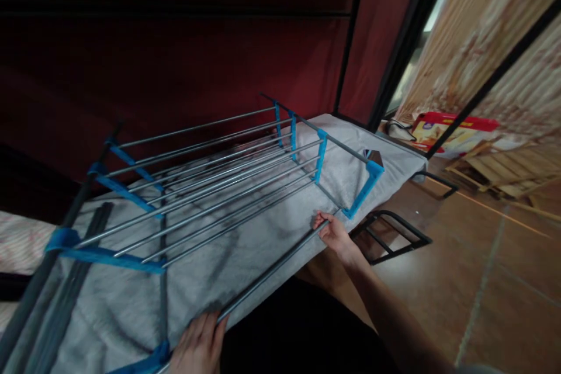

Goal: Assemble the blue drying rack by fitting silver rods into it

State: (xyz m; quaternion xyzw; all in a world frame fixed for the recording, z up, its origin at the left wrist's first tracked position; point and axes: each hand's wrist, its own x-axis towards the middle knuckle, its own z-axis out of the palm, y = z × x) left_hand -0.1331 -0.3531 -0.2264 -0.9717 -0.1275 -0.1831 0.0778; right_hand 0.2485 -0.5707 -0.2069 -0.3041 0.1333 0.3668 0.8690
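We see both hands on a single metal rod (274, 273) that runs aslant along the near edge of a grey blanket (245, 251) spread over a bed (349, 52). The left hand (197, 343), palm down, has its fingers laid over the rod's nearer stretch and grasps it there; the right hand (332, 232) has its fingers curled about the farther stretch, just beside a blue corner bracket (367, 187). We cannot tell whether that end sits in the bracket. Another blue bracket (151, 360) lies next to the left hand, partly cut off by the lower edge. The rack (228, 178) itself lies on the blanket beyond the hands — long parallel bars joined at both ends by blue plastic pieces. To its left, a few loose dark tubes (72, 292) lie side by side on the blanket. Near the right-hand bracket rests a small dark item (374, 158), too small for us to name. Off the bed to the right we see a black metal step (409, 226), a brown floor (473, 280) and — farther back — a red-and-yellow package (456, 123) near some wooden slats (517, 169).
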